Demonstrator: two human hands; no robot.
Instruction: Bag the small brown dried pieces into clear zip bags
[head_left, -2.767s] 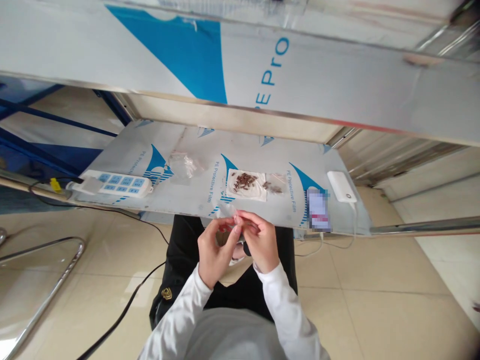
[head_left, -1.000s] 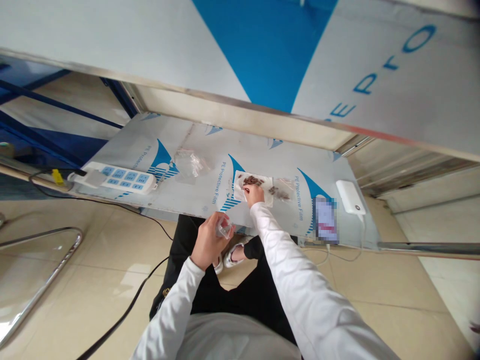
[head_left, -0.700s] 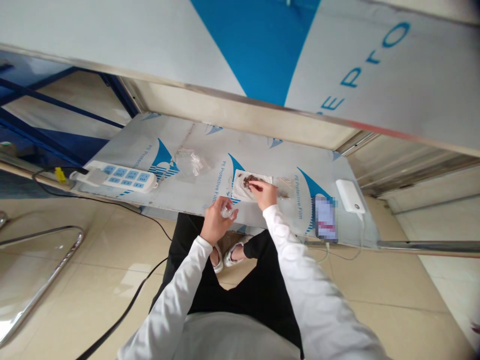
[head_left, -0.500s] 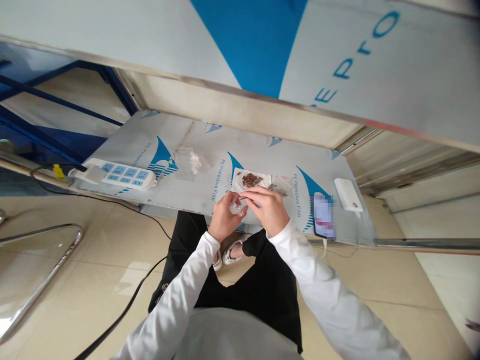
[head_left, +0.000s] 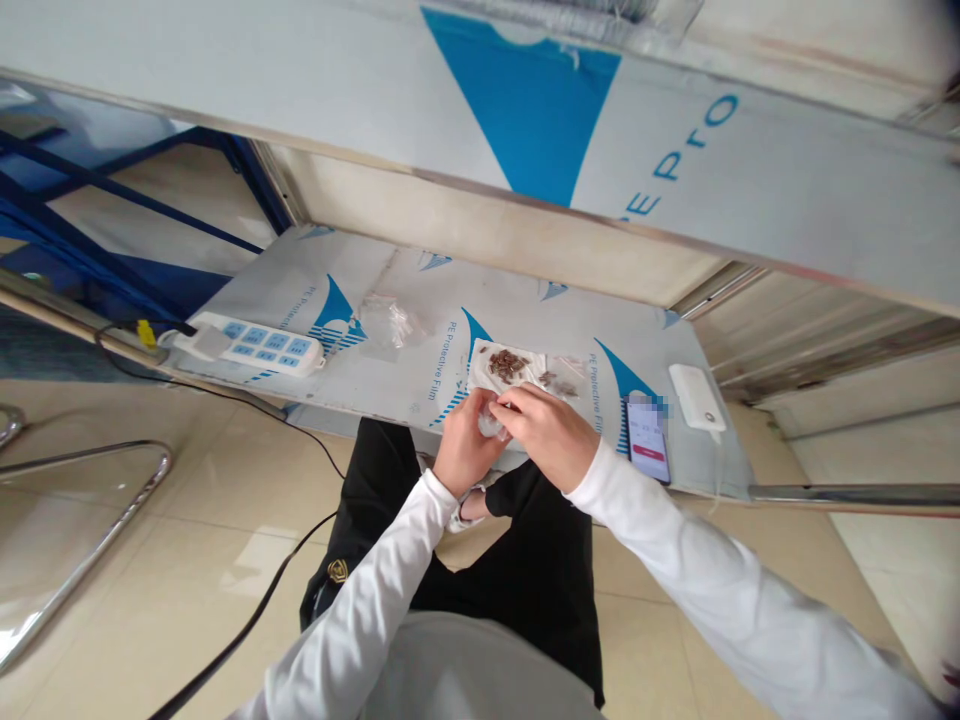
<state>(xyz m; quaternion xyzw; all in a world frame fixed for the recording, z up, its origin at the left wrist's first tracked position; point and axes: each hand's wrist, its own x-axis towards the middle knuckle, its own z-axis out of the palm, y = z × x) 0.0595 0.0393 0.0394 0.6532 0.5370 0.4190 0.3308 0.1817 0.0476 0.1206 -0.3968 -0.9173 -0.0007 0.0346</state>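
Note:
My left hand [head_left: 469, 447] is closed on a small clear plastic bag [head_left: 491, 424] just over the shelf's front edge. Right at the bag's top are the pinched fingers of my right hand [head_left: 553, 432]; whatever lies between their tips is hidden. Beyond my hands, a heap of small brown pieces [head_left: 507, 365] lies on a white sheet or bag [head_left: 484, 378]. To its right is a clear plastic bag [head_left: 574, 366] with more small darker pieces on or in it.
A pile of clear plastic bags [head_left: 390, 325] lies left of centre. A white power strip [head_left: 259, 345] is farther left. At the right are a phone [head_left: 646, 440] and a white power bank [head_left: 696, 397] with a cable. An upper shelf [head_left: 337, 120] overhangs the back.
My right hand has come lower and closer to the bag, and the thin brown piece at its fingertips is out of sight. The view has tilted slightly, showing more of the upper shelf.

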